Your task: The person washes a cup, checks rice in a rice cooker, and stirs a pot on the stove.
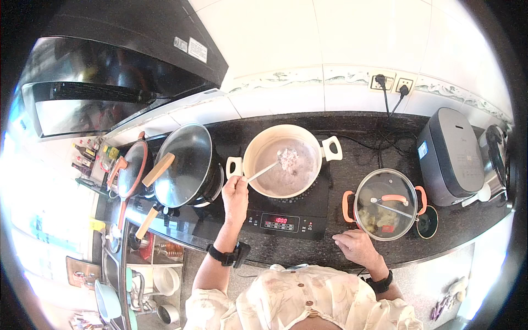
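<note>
My left hand [236,194] grips the handle of a long light-coloured spoon [264,171], which reaches over a cream two-handled pot [249,154]. On the spoon's bowl is a heap of pinkish, grainy food [289,160], above or at the surface of the thin, purplish-grey porridge-like liquid [268,181]. The pot stands on a black induction cooktop [255,206] with a lit red display [281,220]. My right hand [358,247] is at the counter's front edge, fingers loosely curled together, no object visible in it. Just beyond it is a glass-lidded pot [385,218] with orange handles.
A wok [181,165] with a glass lid and an orange-rimmed pan [134,169] stand left on the stove under a black range hood [123,66]. To the right are a small dark bowl [427,222], a grey rice cooker [451,156] and a kettle [495,159]. Cords [367,142] trail along the back.
</note>
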The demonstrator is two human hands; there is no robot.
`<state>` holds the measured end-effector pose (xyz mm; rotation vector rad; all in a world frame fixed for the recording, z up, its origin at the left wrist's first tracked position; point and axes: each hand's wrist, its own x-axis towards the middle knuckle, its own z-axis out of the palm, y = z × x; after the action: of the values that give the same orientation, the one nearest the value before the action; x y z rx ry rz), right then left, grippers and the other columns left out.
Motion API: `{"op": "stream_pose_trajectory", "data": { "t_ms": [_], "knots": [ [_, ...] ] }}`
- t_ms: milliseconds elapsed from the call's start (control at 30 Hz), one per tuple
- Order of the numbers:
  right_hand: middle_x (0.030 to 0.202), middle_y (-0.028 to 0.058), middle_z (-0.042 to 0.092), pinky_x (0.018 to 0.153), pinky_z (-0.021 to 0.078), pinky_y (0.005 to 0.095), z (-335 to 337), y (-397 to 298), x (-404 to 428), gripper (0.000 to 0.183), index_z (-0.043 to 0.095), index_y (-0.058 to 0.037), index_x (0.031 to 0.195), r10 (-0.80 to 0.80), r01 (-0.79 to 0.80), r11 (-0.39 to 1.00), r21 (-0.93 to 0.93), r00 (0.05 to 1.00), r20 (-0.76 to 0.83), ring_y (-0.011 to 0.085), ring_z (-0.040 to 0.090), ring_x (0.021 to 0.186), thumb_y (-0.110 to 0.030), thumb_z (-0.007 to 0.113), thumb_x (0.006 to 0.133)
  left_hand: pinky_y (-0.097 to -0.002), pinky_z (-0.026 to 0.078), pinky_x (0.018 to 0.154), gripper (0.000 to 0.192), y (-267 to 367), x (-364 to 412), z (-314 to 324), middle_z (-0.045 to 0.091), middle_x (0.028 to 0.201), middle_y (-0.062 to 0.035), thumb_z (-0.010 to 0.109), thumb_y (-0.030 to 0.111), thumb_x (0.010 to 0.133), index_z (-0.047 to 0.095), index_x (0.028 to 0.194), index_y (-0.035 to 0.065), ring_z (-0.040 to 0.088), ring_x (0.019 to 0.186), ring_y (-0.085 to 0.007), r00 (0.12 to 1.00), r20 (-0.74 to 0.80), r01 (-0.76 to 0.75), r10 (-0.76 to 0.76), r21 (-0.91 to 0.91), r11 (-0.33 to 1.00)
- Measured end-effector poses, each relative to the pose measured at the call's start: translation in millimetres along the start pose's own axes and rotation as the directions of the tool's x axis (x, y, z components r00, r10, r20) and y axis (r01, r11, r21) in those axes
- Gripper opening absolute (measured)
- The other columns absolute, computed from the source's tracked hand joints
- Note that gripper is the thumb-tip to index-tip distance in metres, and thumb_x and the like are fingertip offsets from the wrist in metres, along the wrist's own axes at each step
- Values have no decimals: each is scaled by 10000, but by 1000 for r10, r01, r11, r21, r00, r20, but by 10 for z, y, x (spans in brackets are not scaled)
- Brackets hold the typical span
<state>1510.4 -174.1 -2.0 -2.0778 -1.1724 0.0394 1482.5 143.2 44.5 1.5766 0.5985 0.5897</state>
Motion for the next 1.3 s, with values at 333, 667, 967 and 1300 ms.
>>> {"op": "stream_pose_trajectory", "data": {
  "t_ms": [333,667,967,1300],
  "knots": [
    [667,103,599,579,490,348,-13,-32,11,118,608,-48,808,-5,5,1000,-20,1000,21,258,599,627,-80,618,696,-382,413,477,64,-26,-50,-76,536,613,-115,494,118,838,497,840,54,550,557,-302,732,194,-570,653,701,429],
    [670,98,601,576,491,347,-13,-21,2,115,607,-48,808,-18,19,1000,-20,1000,25,254,600,625,-84,616,699,-395,447,484,100,88,-24,-77,560,598,-136,488,135,833,467,803,42,581,565,-298,775,292,-482,560,846,226],
    [645,101,591,540,484,349,-29,-40,5,97,607,-43,778,-14,14,1000,-3,1000,-8,259,592,591,-66,623,684,-432,424,489,183,102,-17,-52,533,557,-176,501,157,815,482,693,21,555,541,-357,850,283,-456,444,817,353],
    [650,100,593,548,486,345,-15,-27,5,104,607,-45,784,-19,19,1000,-4,1000,-5,259,594,600,-71,623,684,-328,383,467,266,-110,12,331,425,475,-121,495,145,781,475,622,-67,463,479,-129,990,46,120,-137,262,958]
  ]
}}
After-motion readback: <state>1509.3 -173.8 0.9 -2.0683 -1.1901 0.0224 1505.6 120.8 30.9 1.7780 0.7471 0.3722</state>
